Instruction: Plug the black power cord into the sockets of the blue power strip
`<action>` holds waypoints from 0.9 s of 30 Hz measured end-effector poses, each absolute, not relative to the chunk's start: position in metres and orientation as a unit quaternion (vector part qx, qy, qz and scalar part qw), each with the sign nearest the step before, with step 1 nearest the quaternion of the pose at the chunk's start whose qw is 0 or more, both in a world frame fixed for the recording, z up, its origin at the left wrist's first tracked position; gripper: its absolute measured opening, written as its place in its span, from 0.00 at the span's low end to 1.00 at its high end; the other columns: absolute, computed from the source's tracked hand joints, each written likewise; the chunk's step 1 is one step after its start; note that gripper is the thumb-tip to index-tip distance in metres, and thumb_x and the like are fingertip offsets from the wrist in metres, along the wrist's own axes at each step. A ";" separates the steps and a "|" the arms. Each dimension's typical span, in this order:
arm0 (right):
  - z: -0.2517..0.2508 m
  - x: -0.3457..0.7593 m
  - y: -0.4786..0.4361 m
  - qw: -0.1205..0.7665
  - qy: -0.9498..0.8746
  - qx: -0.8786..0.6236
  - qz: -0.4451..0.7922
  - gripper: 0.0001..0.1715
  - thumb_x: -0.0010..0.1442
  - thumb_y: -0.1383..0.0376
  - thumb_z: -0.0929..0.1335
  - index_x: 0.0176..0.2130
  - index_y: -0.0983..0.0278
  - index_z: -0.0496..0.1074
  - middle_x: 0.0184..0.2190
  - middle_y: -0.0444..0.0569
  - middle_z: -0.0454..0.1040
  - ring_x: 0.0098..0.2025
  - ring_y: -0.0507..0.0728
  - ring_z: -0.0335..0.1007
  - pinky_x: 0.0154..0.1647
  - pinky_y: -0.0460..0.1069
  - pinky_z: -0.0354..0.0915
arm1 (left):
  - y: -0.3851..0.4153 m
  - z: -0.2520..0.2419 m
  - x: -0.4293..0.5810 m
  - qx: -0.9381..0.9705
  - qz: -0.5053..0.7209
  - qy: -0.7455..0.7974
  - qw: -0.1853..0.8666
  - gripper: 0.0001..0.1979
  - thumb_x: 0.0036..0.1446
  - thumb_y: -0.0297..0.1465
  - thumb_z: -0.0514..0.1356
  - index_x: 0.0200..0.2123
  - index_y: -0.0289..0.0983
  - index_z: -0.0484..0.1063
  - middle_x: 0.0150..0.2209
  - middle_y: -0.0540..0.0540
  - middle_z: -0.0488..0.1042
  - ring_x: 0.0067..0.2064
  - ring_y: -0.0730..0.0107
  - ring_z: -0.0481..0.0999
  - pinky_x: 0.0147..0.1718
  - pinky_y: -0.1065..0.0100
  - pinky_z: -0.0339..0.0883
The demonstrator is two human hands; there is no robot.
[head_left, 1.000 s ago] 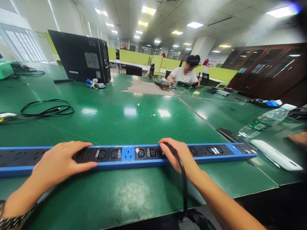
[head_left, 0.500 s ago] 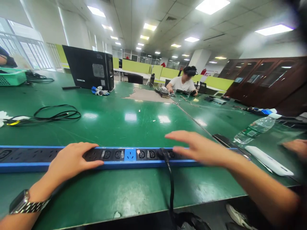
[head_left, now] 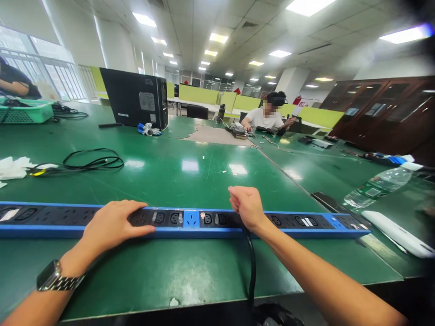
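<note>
A long power strip (head_left: 200, 233) with a blue frame and black sockets lies along the near side of the green table. My left hand (head_left: 115, 222) holds it, thumb on the near edge and fingers over the far edge. My right hand (head_left: 247, 206) is closed in a fist on top of the strip, right of the blue socket (head_left: 191, 220). The fist hides the black plug there. Its black cable (head_left: 252, 267) comes out below the fist and hangs over the table edge. No object shows in the fist.
On the table are a coiled black cable (head_left: 93, 159), a black computer tower (head_left: 134, 97), a green basket (head_left: 37, 113), a plastic bottle (head_left: 380, 184) and a white, rounded device (head_left: 397, 233). A person (head_left: 267, 115) sits across the table; another is at far left.
My right hand went from outstretched fingers above the strip to a fist over the plug. My left hand keeps its hold. The view has shifted slightly.
</note>
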State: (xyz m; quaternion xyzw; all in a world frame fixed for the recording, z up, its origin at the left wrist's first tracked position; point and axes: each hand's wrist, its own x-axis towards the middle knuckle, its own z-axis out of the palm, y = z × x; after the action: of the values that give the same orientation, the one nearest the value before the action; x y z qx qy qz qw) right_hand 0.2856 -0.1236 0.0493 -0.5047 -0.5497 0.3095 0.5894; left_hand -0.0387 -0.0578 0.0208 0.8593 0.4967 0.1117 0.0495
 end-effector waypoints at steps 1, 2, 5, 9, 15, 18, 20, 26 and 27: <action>0.052 0.287 -0.125 0.597 -0.547 -0.509 0.292 0.31 0.54 0.49 0.66 0.13 0.58 0.49 0.11 0.36 0.46 0.15 0.45 0.41 0.15 0.45 0.42 | -0.058 0.021 -0.039 0.858 0.111 0.499 0.051 0.36 0.46 0.62 0.57 0.49 0.44 0.77 0.48 0.43 0.80 0.48 0.48 0.77 0.49 0.55 0.67; 0.058 0.290 -0.127 0.601 -0.546 -0.516 0.272 0.30 0.54 0.49 0.66 0.13 0.59 0.51 0.11 0.36 0.48 0.15 0.46 0.42 0.15 0.45 0.43 | -0.058 0.021 -0.039 0.856 0.111 0.502 0.053 0.36 0.46 0.61 0.57 0.49 0.44 0.77 0.47 0.43 0.80 0.47 0.48 0.77 0.49 0.55 0.67; 0.074 0.308 -0.137 0.569 -0.575 -0.556 0.191 0.26 0.57 0.51 0.66 0.16 0.61 0.61 0.13 0.38 0.53 0.17 0.47 0.47 0.18 0.46 0.48 | -0.058 0.021 -0.039 0.857 0.111 0.501 0.055 0.37 0.46 0.61 0.57 0.50 0.42 0.76 0.48 0.43 0.80 0.48 0.48 0.77 0.50 0.54 0.66; 0.066 0.352 -0.163 0.409 -0.679 -0.601 0.105 0.17 0.58 0.57 0.66 0.23 0.63 0.71 0.19 0.42 0.66 0.23 0.50 0.59 0.24 0.47 0.57 | -0.058 0.019 -0.039 0.857 0.114 0.498 0.059 0.37 0.46 0.62 0.57 0.50 0.42 0.76 0.48 0.42 0.80 0.48 0.47 0.77 0.50 0.53 0.67; 0.032 0.366 -0.183 0.221 -0.774 -0.591 0.056 0.26 0.54 0.58 0.70 0.52 0.63 0.71 0.35 0.49 0.76 0.34 0.55 0.71 0.35 0.49 0.66 | -0.057 0.019 -0.039 0.855 0.119 0.500 0.065 0.36 0.45 0.61 0.59 0.49 0.43 0.77 0.48 0.43 0.80 0.49 0.46 0.77 0.50 0.53 0.68; 0.021 0.351 -0.174 0.204 -0.779 -0.591 -0.044 0.31 0.52 0.47 0.72 0.48 0.63 0.73 0.34 0.50 0.77 0.34 0.57 0.73 0.33 0.49 0.65 | -0.057 0.019 -0.040 0.854 0.121 0.502 0.063 0.35 0.46 0.60 0.59 0.49 0.43 0.77 0.48 0.43 0.80 0.49 0.46 0.77 0.50 0.53 0.68; 0.014 0.343 -0.168 0.220 -0.782 -0.576 -0.093 0.26 0.54 0.45 0.70 0.40 0.63 0.75 0.29 0.48 0.77 0.31 0.56 0.73 0.31 0.48 0.64 | -0.057 0.019 -0.040 0.855 0.124 0.501 0.061 0.35 0.46 0.60 0.59 0.49 0.43 0.77 0.48 0.43 0.80 0.49 0.46 0.77 0.50 0.53 0.68; -0.002 0.334 -0.167 0.298 -0.742 -0.577 -0.168 0.14 0.63 0.57 0.66 0.37 0.63 0.76 0.30 0.50 0.79 0.31 0.55 0.75 0.33 0.48 0.66 | -0.058 0.018 -0.040 0.852 0.137 0.501 0.055 0.33 0.45 0.59 0.60 0.48 0.45 0.78 0.47 0.43 0.80 0.48 0.46 0.78 0.49 0.53 0.69; -0.003 0.333 -0.168 0.301 -0.738 -0.580 -0.170 0.14 0.62 0.57 0.66 0.37 0.63 0.76 0.30 0.50 0.79 0.31 0.55 0.75 0.33 0.48 0.66 | -0.058 0.017 -0.040 0.852 0.136 0.503 0.055 0.32 0.45 0.58 0.60 0.48 0.45 0.78 0.47 0.43 0.80 0.48 0.47 0.78 0.49 0.53 0.69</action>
State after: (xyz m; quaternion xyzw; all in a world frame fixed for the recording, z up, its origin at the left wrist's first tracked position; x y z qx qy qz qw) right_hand 0.3332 -0.1679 -0.0032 -0.5795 -0.7378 -0.1699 0.3014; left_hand -0.0399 -0.0579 0.0175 0.8520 0.5026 0.1359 0.0551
